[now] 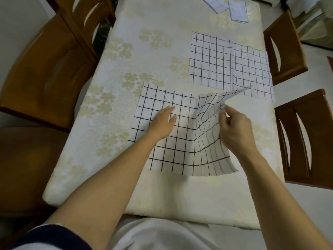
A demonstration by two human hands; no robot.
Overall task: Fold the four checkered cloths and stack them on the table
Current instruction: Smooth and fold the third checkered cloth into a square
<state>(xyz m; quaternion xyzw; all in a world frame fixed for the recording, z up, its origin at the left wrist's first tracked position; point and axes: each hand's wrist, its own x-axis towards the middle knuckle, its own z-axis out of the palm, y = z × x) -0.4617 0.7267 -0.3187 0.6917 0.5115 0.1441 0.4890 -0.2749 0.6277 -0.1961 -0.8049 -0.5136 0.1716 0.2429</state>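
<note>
Now the near checkered cloth (162,141) buckles: left hand (163,123) flat, right hand (234,129) pinching its edge.

checkered cloths, large grid: three. one (180,150) at the near middle of the worktop (126,87), two overlapping by the right edge (210,58) (255,73). small pale gridded pieces, far edge: two (214,4) (237,12). wooden chairs: two right (284,51) (306,141), one left (45,69). hands: two (163,123) (234,127).

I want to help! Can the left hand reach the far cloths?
Probably yes: the left hand rests flat on the near cloth, gripping nothing, with only bare table before the far cloths.
</note>
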